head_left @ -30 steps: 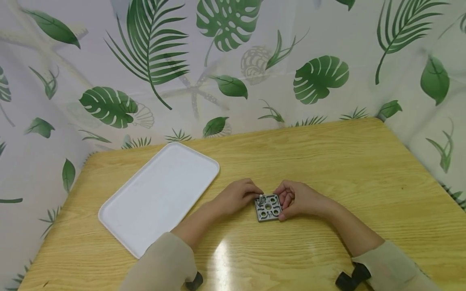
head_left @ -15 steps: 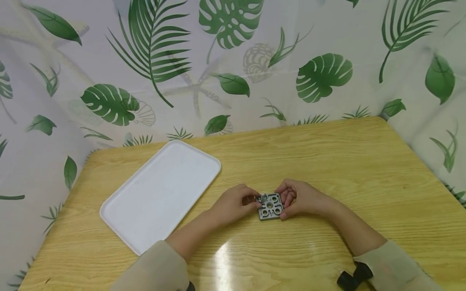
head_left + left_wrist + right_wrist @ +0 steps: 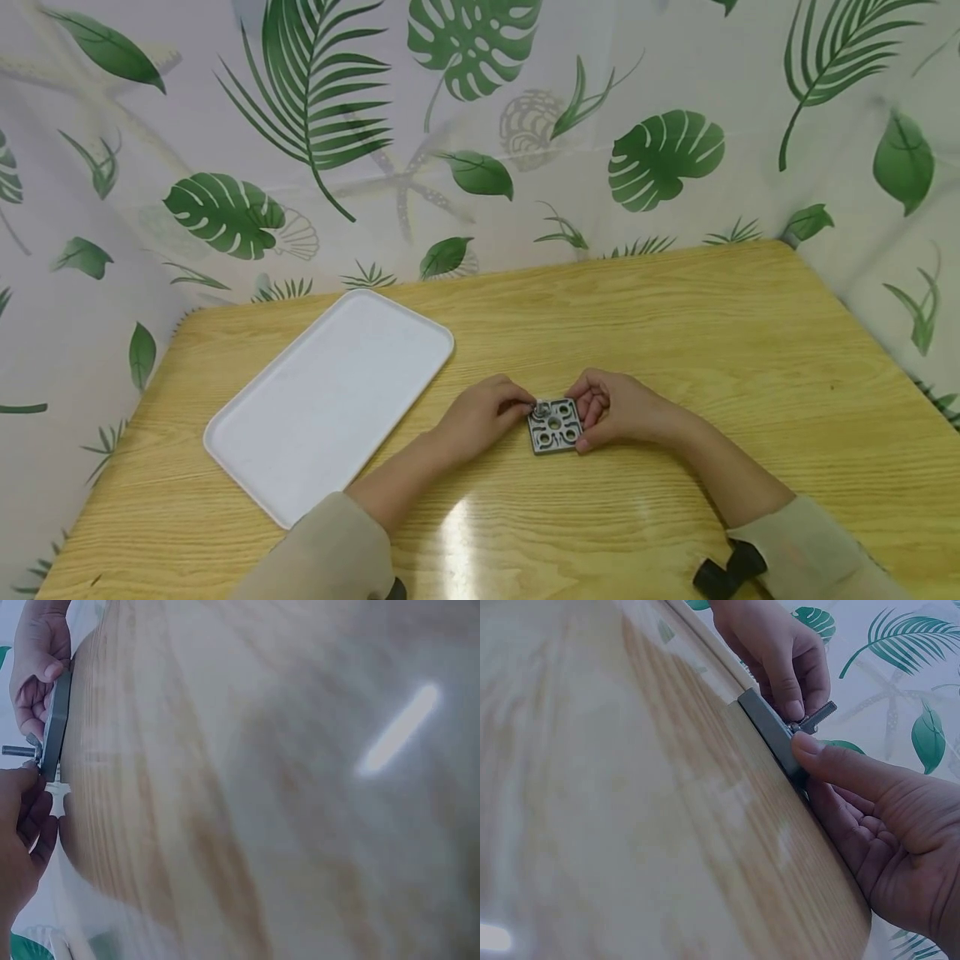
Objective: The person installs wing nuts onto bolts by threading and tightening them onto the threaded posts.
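A square grey metal plate (image 3: 557, 433) with several round holes lies near the middle of the wooden table. My right hand (image 3: 618, 408) holds its right side, with the thumb on the near right corner and curled fingers beside it. At the plate's far left corner a threaded bolt (image 3: 824, 712) stands up, with a small winged metal nut (image 3: 800, 726) low on it. My left hand (image 3: 480, 417) pinches this nut between thumb and forefinger; its fingertips partly hide it. In the left wrist view the bolt (image 3: 18, 751) sticks out past the fingers.
A white rectangular tray (image 3: 330, 400) lies slanted on the table (image 3: 675, 333), left of my left forearm. A leaf-patterned cloth (image 3: 555, 167) rises behind the table's back edge and along both sides.
My left fingers spread with the thumb over the plate half a second ago and are now drawn together again at the nut. The right hand and plate stay nearly in place.
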A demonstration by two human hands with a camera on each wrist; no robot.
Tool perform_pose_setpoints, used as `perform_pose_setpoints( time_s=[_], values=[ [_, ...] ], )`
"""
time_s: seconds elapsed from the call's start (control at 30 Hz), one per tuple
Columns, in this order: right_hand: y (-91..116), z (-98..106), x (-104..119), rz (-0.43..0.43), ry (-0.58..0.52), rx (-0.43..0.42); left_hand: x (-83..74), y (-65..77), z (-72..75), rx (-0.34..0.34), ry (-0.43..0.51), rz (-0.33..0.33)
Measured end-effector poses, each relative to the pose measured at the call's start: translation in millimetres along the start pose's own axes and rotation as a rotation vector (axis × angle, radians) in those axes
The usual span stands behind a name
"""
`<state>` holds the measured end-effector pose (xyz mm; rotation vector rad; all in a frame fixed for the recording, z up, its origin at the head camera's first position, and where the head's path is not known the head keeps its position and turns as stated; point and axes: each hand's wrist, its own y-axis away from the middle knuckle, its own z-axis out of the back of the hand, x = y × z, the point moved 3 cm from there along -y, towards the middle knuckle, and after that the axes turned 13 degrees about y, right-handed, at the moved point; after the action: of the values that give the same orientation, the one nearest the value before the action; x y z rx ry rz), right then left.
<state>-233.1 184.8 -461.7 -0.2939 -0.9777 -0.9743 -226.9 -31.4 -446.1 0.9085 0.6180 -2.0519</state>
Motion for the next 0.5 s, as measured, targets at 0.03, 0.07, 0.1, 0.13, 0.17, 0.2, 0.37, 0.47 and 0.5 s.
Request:
perform_pose_setpoints(
  time_s=[0.03, 0.07, 0.1, 0.13, 0.17, 0.2, 0.37, 0.47, 0.5],
  values=[
    [0, 0, 0, 0.000, 0.002, 0.001, 0.8, -1.0, 0.7, -0.003, 0.009, 0.003],
    [0, 0, 0, 0.002, -0.001, 0.002, 1.4, -2.1, 1.3, -0.006, 0.018, 0.008],
    [0, 0, 0, 0.001, 0.001, 0.002, 2.3, -3.4, 1.5, -0.005, 0.026, 0.012],
    [0, 0, 1, 0.002, 0.000, 0.003, 3.0, -4.8, 1.6, -0.004, 0.031, 0.017],
    [0, 0, 0, -0.002, 0.000, 0.002, 3.8, -6.2, 1.4, 0.000, 0.032, 0.020],
    [0, 0, 0, -0.002, 0.000, 0.001, 3.9, -7.7, 1.3, 0.005, 0.030, 0.022],
    [0, 0, 0, 0.000, -0.003, 0.000, 4.0, -12.0, -0.6, 0.026, 0.003, 0.015],
    [0, 0, 1, 0.008, -0.002, 0.004, 3.5, -13.2, -1.3, 0.032, -0.001, 0.023],
    [-1, 0, 1, 0.006, 0.001, 0.005, 3.0, -13.7, -1.3, 0.032, -0.002, 0.026]
  ],
)
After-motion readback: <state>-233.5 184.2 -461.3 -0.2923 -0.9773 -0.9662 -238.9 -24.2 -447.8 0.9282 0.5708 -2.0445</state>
